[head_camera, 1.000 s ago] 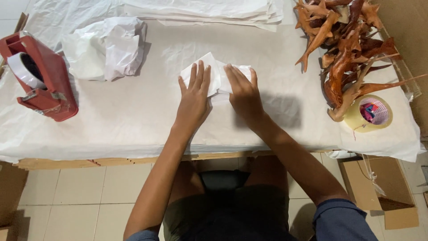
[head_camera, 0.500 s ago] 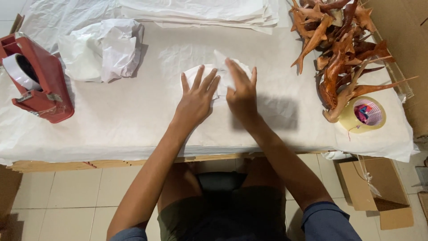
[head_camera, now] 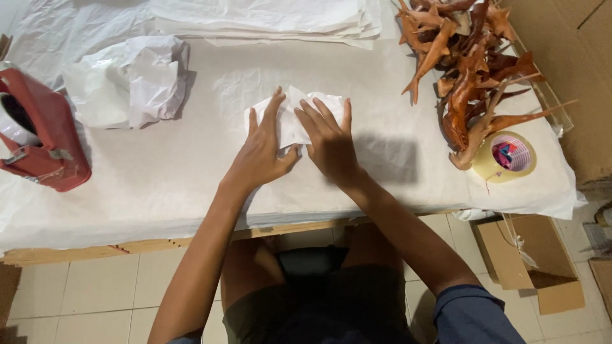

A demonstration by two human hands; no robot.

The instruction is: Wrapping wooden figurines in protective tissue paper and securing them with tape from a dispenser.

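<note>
- My left hand (head_camera: pixel 262 148) and right hand (head_camera: pixel 328 137) lay flat, fingers spread, pressing the white paper bundle (head_camera: pixel 290 114).
- The bundle sat mid-tabletop (head_camera: pixel 159 191), left of the tape roll (head_camera: pixel 507 156).

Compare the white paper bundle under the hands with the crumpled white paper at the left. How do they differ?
The paper bundle is folded small and compact; the crumpled paper is larger, loose and puffed up. The bundle lies at the table's middle, pressed under the left hand and right hand; the crumpled paper lies untouched, beside the red tape dispenser. Both are white and rest on the paper-covered table.
</note>
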